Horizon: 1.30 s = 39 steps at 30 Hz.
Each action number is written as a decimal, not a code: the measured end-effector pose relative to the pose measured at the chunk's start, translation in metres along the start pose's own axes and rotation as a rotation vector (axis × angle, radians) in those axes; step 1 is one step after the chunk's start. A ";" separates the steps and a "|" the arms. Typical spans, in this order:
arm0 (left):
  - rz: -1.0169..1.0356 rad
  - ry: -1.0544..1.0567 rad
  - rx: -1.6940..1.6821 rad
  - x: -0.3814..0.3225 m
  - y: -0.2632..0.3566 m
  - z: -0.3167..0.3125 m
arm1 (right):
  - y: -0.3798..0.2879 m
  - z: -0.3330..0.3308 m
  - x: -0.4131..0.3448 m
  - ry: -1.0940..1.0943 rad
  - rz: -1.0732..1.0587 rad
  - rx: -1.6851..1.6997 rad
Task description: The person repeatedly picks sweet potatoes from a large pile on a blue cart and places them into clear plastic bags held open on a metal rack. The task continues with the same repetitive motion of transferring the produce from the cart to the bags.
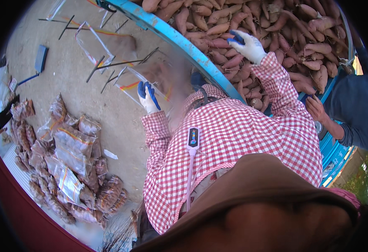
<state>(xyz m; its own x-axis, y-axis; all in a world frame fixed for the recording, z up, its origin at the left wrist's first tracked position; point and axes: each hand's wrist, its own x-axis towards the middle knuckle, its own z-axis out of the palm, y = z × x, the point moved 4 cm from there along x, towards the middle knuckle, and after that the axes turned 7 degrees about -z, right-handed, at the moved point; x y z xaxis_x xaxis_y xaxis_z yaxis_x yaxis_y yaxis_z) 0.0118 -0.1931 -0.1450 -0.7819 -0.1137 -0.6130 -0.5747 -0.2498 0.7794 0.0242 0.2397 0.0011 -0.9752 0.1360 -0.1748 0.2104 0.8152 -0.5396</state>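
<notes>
My right hand [248,47], in a white glove with blue-coated fingers, is over a heap of reddish sweet potatoes [218,29]. Its thumb and fingers are apart, and I see nothing between them. The heap lies inside a blue metal-sided truck bed [171,33]. My left hand [148,96], gloved alike, is in front of a clear plastic bag [136,83] with a red-and-yellow band. Its fingers are spread and seem to hold nothing; whether they touch the bag's edge is unclear. That bag hangs open at a dark metal bar stand [119,64].
More open clear bags [91,39] hang along the stand. Filled bags of sweet potatoes [73,145] are piled on the concrete floor [124,132] at left. A blue long-handled dustpan [41,58] lies beyond them. Another person's hand [316,108] is at the truck bed's right side.
</notes>
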 end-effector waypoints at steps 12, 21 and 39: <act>0.336 -0.528 0.257 -0.066 0.083 0.177 | 0.175 0.007 0.233 0.568 0.470 0.871; 0.171 -0.687 0.316 -0.063 0.068 0.197 | 0.180 0.002 0.214 0.654 0.443 0.919; -0.361 -0.906 -0.055 -0.067 0.084 0.266 | 0.234 -0.002 0.207 1.128 0.672 0.276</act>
<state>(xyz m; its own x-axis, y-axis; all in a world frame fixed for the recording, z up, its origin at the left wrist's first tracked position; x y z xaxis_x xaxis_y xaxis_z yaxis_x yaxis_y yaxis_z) -0.0479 0.0491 -0.0041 -0.4636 0.7552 -0.4634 -0.8222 -0.1717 0.5427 -0.1283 0.4594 -0.1598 -0.1739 0.9581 0.2277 0.5443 0.2862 -0.7886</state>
